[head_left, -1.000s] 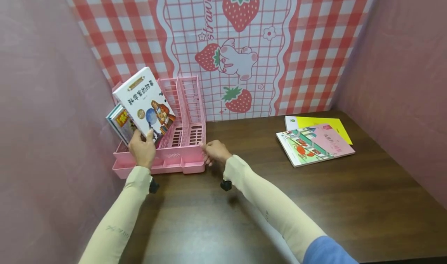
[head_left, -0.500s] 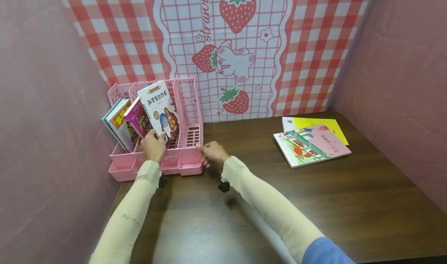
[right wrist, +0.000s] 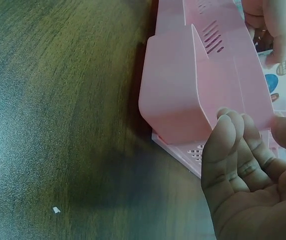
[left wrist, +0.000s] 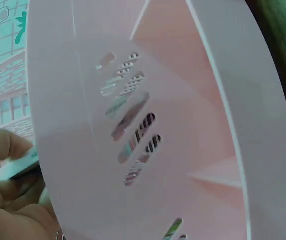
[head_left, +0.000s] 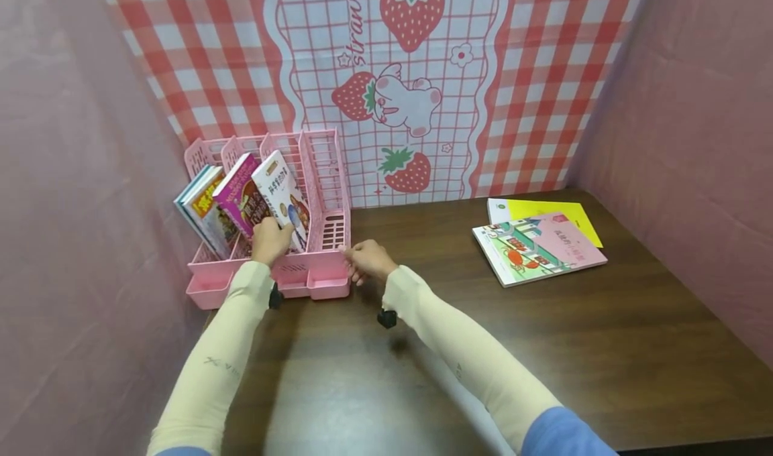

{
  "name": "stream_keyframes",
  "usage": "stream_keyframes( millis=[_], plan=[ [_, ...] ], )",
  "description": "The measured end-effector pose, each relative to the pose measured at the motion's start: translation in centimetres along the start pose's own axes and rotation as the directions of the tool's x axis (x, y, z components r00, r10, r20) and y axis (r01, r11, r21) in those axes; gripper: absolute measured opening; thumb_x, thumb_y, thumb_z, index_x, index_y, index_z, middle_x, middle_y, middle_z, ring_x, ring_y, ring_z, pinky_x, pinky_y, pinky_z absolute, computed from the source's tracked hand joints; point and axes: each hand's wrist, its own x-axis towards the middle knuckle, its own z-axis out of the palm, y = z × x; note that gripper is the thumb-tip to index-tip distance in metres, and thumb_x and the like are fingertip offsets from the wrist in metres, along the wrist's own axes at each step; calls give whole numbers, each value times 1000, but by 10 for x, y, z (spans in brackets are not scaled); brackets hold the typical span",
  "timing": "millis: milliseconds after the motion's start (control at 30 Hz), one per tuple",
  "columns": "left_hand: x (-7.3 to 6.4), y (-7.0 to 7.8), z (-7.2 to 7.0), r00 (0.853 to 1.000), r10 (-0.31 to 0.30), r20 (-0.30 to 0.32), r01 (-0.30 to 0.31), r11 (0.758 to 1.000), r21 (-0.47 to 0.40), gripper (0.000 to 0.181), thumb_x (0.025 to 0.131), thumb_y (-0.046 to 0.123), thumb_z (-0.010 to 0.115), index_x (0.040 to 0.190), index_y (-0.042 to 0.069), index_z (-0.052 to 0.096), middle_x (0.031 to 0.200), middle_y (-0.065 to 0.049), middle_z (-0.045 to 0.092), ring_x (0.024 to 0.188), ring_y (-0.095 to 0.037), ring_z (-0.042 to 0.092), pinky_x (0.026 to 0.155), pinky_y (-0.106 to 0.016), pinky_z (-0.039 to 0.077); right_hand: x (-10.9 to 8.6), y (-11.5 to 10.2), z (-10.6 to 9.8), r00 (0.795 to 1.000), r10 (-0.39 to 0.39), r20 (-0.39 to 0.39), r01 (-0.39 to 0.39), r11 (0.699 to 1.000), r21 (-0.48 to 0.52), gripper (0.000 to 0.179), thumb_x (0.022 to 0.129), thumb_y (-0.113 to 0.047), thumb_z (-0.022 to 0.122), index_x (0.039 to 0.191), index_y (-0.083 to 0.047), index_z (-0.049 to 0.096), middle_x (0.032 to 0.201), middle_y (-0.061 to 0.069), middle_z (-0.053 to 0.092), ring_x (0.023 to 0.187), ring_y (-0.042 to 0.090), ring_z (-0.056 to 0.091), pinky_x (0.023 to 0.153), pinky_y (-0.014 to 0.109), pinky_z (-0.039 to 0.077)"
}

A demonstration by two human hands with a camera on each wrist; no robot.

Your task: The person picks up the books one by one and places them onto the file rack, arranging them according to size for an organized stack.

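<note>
A pink desktop book rack (head_left: 329, 263) with upright dividers and small front trays stands against the back wall. My left hand (head_left: 270, 240) pinches the lower edge of a white illustrated book (head_left: 281, 188), which leans left inside a slot. In the left wrist view, the thumb and fingers of the left hand (left wrist: 13, 185) are on the book's edge behind the rack's front wall. My right hand (head_left: 370, 260) grips the rack's front right corner. The right wrist view has the right hand's thumb inside the front wall and its fingers outside.
Left of the white book, a purple book (head_left: 241, 194) and several thinner books (head_left: 208, 208) lean in the rack. On the right of the wooden table (head_left: 495, 355) lie a pink illustrated book (head_left: 537, 249) and a yellow one (head_left: 582, 220) partly beneath it. Pink curtains flank both sides.
My left hand has moved right and lowered the white book into the rack slot, uncovering the purple book. The right hand stays on the rack's corner.
</note>
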Motion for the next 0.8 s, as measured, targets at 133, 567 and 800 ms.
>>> stream_keyframes(
  millis=[133, 567, 800],
  plan=[
    [-1, -3, -1, 998, 3, -64, -3, 1000, 5, 29, 99, 20, 55, 85, -4, 63, 100, -36, 68, 100, -53, 64, 90, -58, 48, 0, 0, 0, 1000, -5, 7, 5, 1000, -16, 49, 106, -32, 58, 103, 15, 69, 65, 10, 63, 48, 11, 55, 52, 30, 53],
    [-8, -12, 3, 981, -43, -189, 31, 997, -66, 28, 103, 20, 58, 93, -6, 65, 97, -32, 70, 102, -54, 65, 98, -59, 47, 1, -1, -1, 1000, -8, 13, 8, 1000, -29, 47, 107, -31, 58, 101, 14, 68, 65, 10, 63, 48, 13, 56, 51, 30, 54],
    [-5, -9, 1, 979, -24, -200, 11, 998, -66, 23, 97, 18, 69, 86, -2, 67, 91, -26, 72, 100, -51, 66, 98, -56, 47, 4, -1, -1, 1000, 2, -15, -3, 998, -59, 45, 106, -31, 59, 94, 10, 70, 63, 9, 64, 46, 12, 56, 46, 27, 52]
  ],
)
